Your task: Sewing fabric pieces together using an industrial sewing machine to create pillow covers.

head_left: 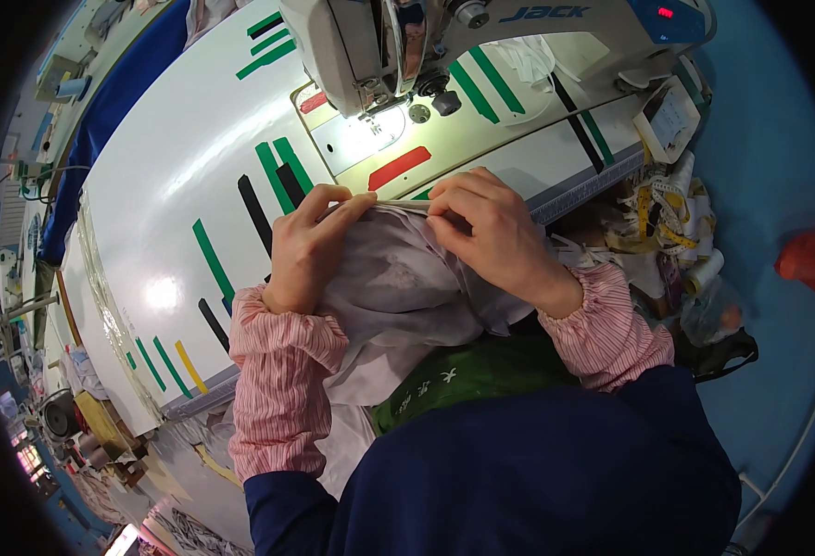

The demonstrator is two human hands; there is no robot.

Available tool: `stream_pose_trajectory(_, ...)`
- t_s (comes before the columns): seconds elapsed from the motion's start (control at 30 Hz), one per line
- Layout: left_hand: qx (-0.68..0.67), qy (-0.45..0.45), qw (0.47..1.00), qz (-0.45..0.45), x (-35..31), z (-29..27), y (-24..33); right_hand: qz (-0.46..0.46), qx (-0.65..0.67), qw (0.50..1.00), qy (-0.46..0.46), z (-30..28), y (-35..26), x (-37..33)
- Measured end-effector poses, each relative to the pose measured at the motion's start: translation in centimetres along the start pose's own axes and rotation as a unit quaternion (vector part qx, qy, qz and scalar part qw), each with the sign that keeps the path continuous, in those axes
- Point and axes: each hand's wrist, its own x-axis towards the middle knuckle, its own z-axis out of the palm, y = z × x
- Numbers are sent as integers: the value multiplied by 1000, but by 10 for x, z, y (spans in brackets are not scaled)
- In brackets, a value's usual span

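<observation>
A pale grey-lilac piece of thin fabric (pixel 393 273) hangs from both hands over the table's front edge and down into my lap. My left hand (pixel 310 243) pinches its upper edge between thumb and forefinger. A short way to the right, my right hand (pixel 495 232) is closed on the same edge, which runs nearly straight between them. Just beyond my hands stands a white sewing machine (pixel 319 56), its lamp lighting the needle plate (pixel 366 134). The fabric lies apart from the presser foot (pixel 376 128).
The white table (pixel 157 222) carries green, black, red and yellow tape strips. A ruler strip (pixel 602 176) follows its front edge. At right are a small open box (pixel 669 120), a yellow measuring tape (pixel 671 213) and a thread spool (pixel 704 271). A green cloth (pixel 481 375) covers my lap.
</observation>
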Motion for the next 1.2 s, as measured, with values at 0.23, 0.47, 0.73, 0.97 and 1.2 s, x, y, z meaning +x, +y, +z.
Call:
stream_pose_trajectory(0.23,-15,9,1000,24,2,-2,-1,91,91,991,-28,1,7,7)
stream_pose_trajectory(0.47,-18,-21,998,53,8,-8,4,97,95,990,-44,-3,13,18)
stream_pose_trajectory(0.73,-160,-50,985,-31,15,-12,9,91,97,990,-45,-4,17,18)
stream_pose_trajectory(0.97,-38,-86,990,-109,28,-6,18,4,69,998,4,-8,12,19)
stream_pose_trajectory(1.2,-151,-106,975,-121,33,0,13,-42,61,997,-7,-17,9,23)
